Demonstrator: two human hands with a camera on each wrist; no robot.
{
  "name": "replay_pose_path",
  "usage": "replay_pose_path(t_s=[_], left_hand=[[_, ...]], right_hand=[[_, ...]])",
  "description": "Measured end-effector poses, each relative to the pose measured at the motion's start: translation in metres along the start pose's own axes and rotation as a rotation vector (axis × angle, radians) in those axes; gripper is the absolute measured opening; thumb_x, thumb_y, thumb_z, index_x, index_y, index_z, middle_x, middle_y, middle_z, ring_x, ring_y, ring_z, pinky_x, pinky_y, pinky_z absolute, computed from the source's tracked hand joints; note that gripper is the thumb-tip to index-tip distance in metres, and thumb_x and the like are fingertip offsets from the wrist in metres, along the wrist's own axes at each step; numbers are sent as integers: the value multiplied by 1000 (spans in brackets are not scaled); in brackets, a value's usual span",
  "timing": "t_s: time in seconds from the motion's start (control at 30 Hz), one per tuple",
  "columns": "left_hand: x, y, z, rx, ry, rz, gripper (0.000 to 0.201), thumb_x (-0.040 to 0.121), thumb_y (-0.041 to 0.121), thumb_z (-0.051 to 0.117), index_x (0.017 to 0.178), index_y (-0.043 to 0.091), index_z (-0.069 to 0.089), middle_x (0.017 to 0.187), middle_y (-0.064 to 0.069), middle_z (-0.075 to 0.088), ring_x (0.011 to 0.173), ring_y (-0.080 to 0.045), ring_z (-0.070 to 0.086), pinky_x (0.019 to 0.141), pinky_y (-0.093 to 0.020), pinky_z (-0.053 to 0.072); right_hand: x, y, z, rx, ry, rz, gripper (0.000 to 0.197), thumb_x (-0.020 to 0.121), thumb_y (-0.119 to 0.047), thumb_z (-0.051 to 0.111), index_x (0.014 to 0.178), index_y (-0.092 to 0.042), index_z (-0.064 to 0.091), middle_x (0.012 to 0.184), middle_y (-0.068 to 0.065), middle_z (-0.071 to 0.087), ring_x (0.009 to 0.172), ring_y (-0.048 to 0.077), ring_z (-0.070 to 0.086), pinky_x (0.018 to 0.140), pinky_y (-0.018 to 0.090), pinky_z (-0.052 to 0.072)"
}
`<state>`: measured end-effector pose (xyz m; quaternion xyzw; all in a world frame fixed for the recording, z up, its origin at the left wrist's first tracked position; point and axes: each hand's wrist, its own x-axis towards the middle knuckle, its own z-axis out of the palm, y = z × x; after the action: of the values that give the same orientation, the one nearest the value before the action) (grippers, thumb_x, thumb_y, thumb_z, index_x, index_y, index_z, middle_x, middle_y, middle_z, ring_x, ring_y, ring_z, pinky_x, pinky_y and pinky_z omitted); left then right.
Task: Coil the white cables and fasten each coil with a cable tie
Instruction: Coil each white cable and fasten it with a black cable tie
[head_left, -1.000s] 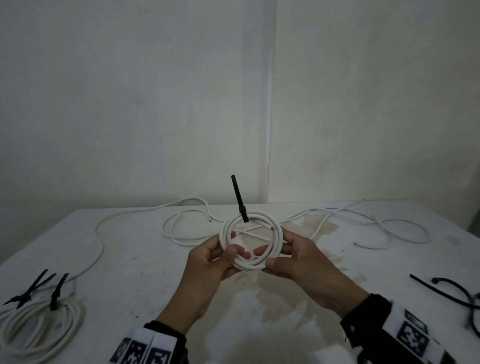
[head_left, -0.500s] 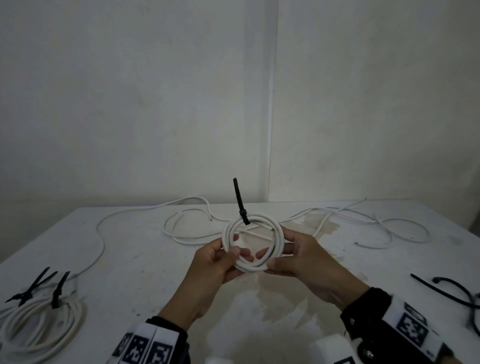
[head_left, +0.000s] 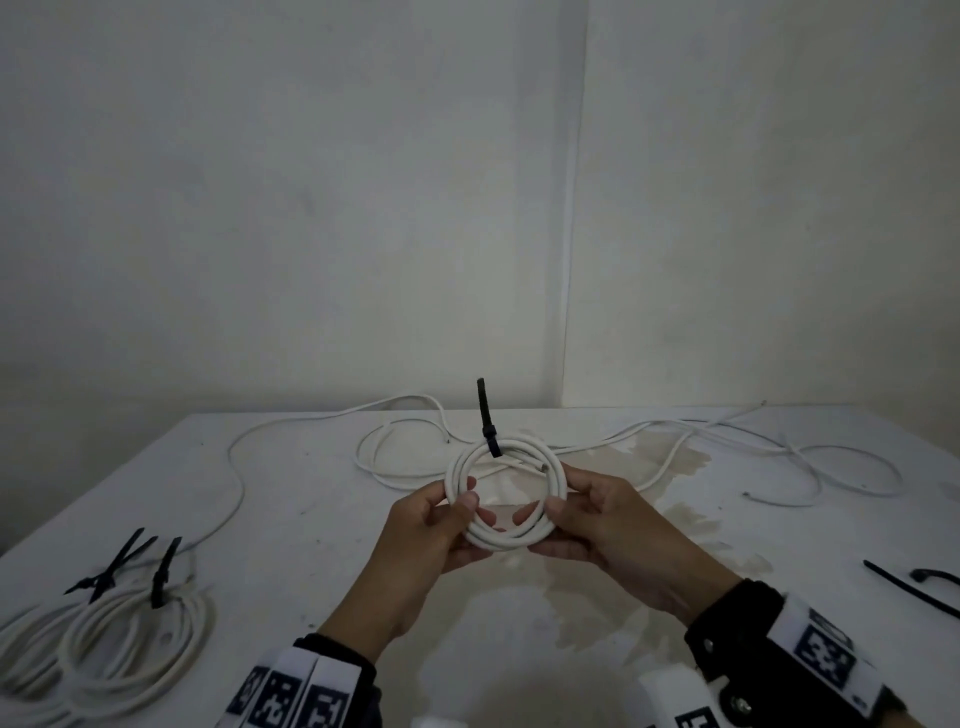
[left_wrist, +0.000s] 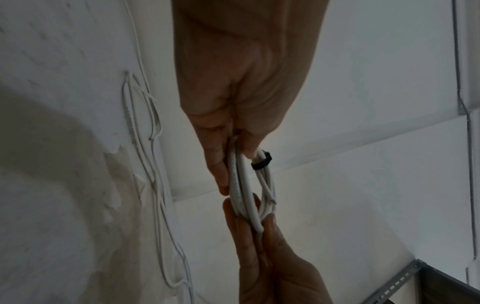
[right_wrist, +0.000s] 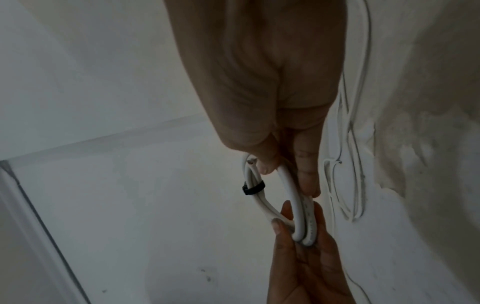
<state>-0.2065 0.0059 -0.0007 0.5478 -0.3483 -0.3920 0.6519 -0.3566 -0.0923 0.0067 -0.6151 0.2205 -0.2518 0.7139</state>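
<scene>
1. My left hand (head_left: 426, 525) and right hand (head_left: 597, 519) pinch the coil (head_left: 506, 493) from either side, above the table (head_left: 322, 519).
2. A tie (head_left: 488, 421) binds the coil's far edge, its tail upright.
3. Loose cables (head_left: 779, 452) lie beyond my hands.
4. Tied coils (head_left: 104, 639) lie far to my left, spare ties (head_left: 914, 587) far to my right.

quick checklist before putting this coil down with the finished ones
1. Tie closed round the coil: ok, its tail stands up.
2. Both hands hold the coil: ok, left hand and right hand pinch opposite sides.
3. Cable end tucked in: not ok, it pokes loose inside the ring.
4. Tie pulled tight: cannot tell.
5. Finished coils at the table's left edge: ok, tied.
6. Cables left to coil: not ok, loose cables lie behind.
</scene>
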Motion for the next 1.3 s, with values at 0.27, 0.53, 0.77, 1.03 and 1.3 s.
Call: replay_pose_path(t_s=[0.27, 0.53, 0.77, 1.03, 1.3], left_hand=[[-4, 0, -15, 16, 0, -34, 15, 94, 11, 48, 94, 19, 60, 78, -8, 67, 71, -17, 67, 60, -21, 56], [-5, 8, -21, 51, 22, -13, 15, 94, 10, 47, 95, 17, 61, 74, -8, 65, 69, -18, 65, 58, -20, 56], [-12, 10, -27, 50, 12, -36, 16, 94, 10, 46, 93, 17, 61, 71, -6, 64, 68, -18, 65, 59, -22, 56], [-16, 8, -40, 57, 68, -51, 18, 95, 10, 45, 91, 16, 60, 71, -6, 64, 67, -19, 64, 56, -20, 56], [-19, 10, -52, 130, 91, 14, 25, 96, 15, 44, 85, 1, 61, 78, -10, 66, 73, -19, 65, 59, -17, 55]], right_hand=[[6, 2, 11, 29, 17, 10, 22, 88, 1, 53, 106, -10, 57, 84, 16, 72, 78, 23, 71, 65, 26, 58], [8, -2, 14, 119, -43, 65, 20, 93, -13, 46, 107, -9, 60, 100, 13, 71, 88, 22, 69, 78, 32, 58], [11, 5, 23, 60, 49, -5, 16, 92, -8, 48, 92, -3, 62, 77, 11, 72, 70, 19, 70, 65, 29, 59], [15, 6, 35, 58, 15, 26, 13, 90, -5, 51, 94, -4, 63, 81, 11, 72, 72, 19, 70, 64, 28, 59], [18, 7, 44, -62, -20, 21, 21, 85, -18, 59, 106, -15, 62, 95, 8, 70, 78, 16, 68, 68, 26, 57]])
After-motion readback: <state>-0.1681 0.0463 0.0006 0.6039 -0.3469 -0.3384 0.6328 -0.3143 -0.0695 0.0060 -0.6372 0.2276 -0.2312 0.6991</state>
